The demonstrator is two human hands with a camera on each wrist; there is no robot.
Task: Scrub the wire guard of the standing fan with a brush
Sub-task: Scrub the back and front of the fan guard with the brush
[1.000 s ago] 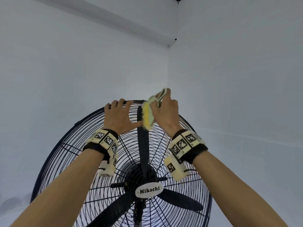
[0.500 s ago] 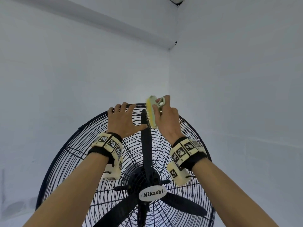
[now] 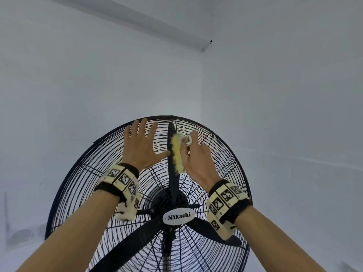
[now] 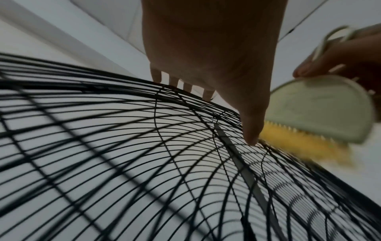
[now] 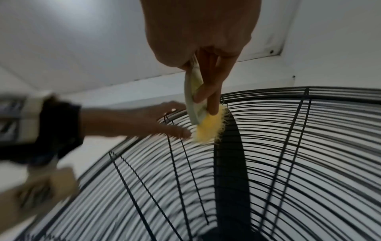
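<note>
The black wire guard [image 3: 94, 173] of the standing fan fills the lower half of the head view, with a white "Mikachi" badge [image 3: 179, 216] at its hub. My right hand [image 3: 196, 158] grips a pale green brush [image 3: 177, 152] with yellow bristles [image 5: 208, 128], and the bristles lie against the wires near the guard's top. My left hand [image 3: 140, 146] rests flat on the upper guard, fingers straight and spread, its thumb [image 4: 250, 128] beside the bristles [image 4: 292, 140]. A black fan blade [image 5: 228, 156] stands upright behind the wires under the brush.
White walls meet in a corner [image 3: 202, 114] behind the fan, with a ceiling beam [image 3: 137, 18] above. Two more blades [image 3: 125, 246] spread low behind the guard. The fan's pole [image 3: 167, 258] drops out of view at the bottom.
The brush has slid down from the guard's top rim onto the wires. My left hand's fingers have straightened from over the rim and lie flat on the guard.
</note>
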